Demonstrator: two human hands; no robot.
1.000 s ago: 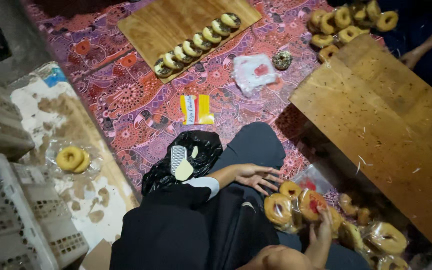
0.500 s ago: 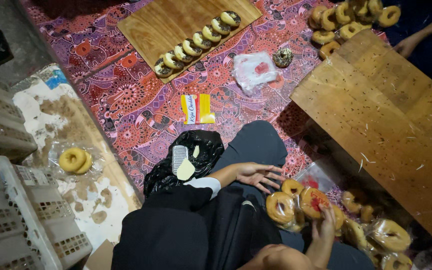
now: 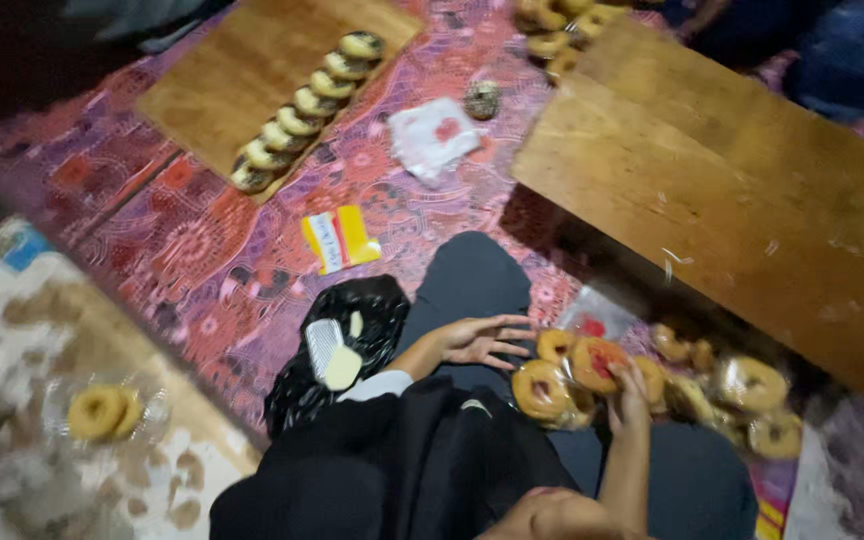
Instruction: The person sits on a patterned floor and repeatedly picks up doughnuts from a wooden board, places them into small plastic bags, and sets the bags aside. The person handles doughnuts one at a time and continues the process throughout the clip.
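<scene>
Right hand (image 3: 632,392) pinches a clear bag of donuts (image 3: 567,375) on the lap, steadying it; left hand (image 3: 482,340), fingers spread and empty, hovers just left of it, near the knee.

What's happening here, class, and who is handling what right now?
A seated person handles clear-wrapped doughnuts on their lap. The right hand grips the pack; the left hand rests open beside it. More wrapped doughnuts lie nearby under a wooden table. A row of doughnuts sits on a wooden board.
</scene>
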